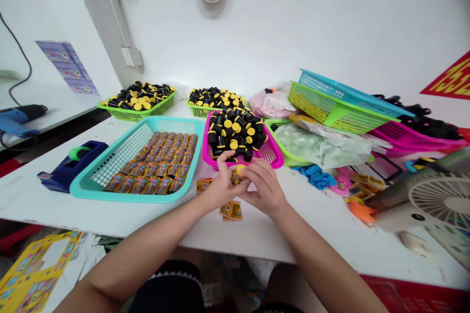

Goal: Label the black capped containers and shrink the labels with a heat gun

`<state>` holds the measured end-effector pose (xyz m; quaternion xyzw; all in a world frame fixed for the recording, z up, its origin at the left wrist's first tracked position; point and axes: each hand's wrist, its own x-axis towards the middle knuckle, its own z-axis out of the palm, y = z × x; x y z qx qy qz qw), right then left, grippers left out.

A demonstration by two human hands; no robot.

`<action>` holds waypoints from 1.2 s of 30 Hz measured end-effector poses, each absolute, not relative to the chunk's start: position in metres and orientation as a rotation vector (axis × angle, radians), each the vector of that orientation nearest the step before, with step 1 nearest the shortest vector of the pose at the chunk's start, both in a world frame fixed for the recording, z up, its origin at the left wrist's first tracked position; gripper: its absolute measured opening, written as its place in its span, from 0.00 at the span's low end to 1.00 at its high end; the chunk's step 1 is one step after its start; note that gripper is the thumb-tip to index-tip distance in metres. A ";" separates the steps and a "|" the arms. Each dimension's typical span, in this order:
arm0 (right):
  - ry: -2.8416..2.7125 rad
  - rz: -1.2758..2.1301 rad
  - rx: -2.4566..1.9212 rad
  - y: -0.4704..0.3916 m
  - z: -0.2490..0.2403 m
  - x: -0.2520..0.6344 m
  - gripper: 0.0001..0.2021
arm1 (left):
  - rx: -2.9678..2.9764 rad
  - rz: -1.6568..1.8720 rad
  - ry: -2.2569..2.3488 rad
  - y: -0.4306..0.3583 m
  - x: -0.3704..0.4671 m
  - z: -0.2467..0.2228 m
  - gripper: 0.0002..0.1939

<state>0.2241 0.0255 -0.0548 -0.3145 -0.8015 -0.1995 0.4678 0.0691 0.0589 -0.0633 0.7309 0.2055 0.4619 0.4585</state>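
Between my two hands is a small canister (239, 172) with a yellow cap, mostly covered by fingers. My left hand (224, 183) closes on it from the left, and my right hand (261, 183) holds it from the right. Right behind them stands a magenta basket (273, 151) heaped with black canisters with yellow caps. Below the hands, small orange printed labels (231, 210) lie on the white table (205, 239), with another orange label (203, 185) near my left wrist. Left of my hands, a turquoise basket (79, 181) holds rows of canisters wrapped in orange printing.
Two green baskets (132, 114) of canisters stand at the back. A blue tape dispenser (69, 168) is at the left. Rightward are stacked baskets (341, 107), blue pieces (317, 177), an orange piece (362, 211) and a fan (446, 200).
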 end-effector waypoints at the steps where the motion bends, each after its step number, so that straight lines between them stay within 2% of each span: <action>1: -1.966 -0.497 -0.761 0.025 -0.055 0.224 0.29 | 1.812 1.132 0.507 0.059 0.069 -0.064 0.39; 12: -1.977 -0.477 -0.716 0.029 -0.056 0.224 0.27 | 1.779 0.902 0.370 0.062 0.057 -0.045 0.36; 14: -1.962 -0.452 -0.710 0.029 -0.054 0.222 0.28 | 1.852 0.906 0.438 0.059 0.055 -0.038 0.31; 18: -1.836 -0.348 -0.766 0.031 -0.052 0.221 0.34 | 2.048 1.066 0.774 0.043 0.029 -0.010 0.12; 19: -1.796 -0.283 -0.827 0.035 -0.050 0.221 0.32 | 2.053 1.061 0.824 0.041 0.016 -0.001 0.12; 22: -1.842 0.032 -1.268 0.062 -0.035 0.223 0.14 | 2.038 0.949 0.938 0.050 -0.032 0.025 0.14; 24: -2.099 0.322 -1.693 0.089 -0.022 0.222 0.13 | 2.089 0.877 1.090 0.072 -0.063 0.037 0.14; 28: -2.375 0.654 -1.854 0.137 -0.008 0.216 0.04 | 2.180 0.675 1.590 0.126 -0.099 0.039 0.16; 32: -2.457 0.705 -1.906 0.155 -0.016 0.212 0.08 | 2.201 0.355 1.808 0.156 -0.102 0.024 0.15; 36: -2.354 0.566 -1.908 0.147 -0.020 0.221 0.09 | 2.261 0.205 1.820 0.161 -0.093 0.009 0.12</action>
